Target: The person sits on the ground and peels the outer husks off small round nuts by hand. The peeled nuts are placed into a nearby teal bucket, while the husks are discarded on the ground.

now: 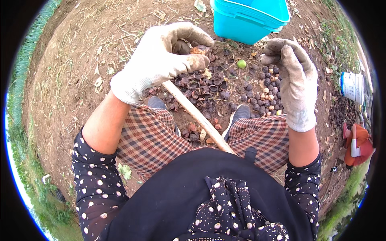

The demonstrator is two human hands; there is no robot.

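Observation:
My left hand point(166, 51), in a whitish work glove, curls around a brown and orange walnut in its husk point(200, 50), held between thumb and fingers. To the right, my right hand point(291, 66), gloved and soiled at the fingertips, is raised with its fingers bent; whether it holds something is hidden. Below and left of it lies a pile of walnuts point(265, 101), mostly dark, some tan. Dark broken husks point(196, 86) cover the ground between my shoes. A wooden handle point(196, 114) slants from under my left hand to my lap. A green fruit point(241, 64) lies beyond the husks.
A turquoise plastic bucket point(241, 24) stands on the soil in front of me. At the right, a white bucket point(352, 87) lies tilted near a dark heap point(342, 113). Another person point(359, 144) in orange and red clothing sits farther off at the right edge.

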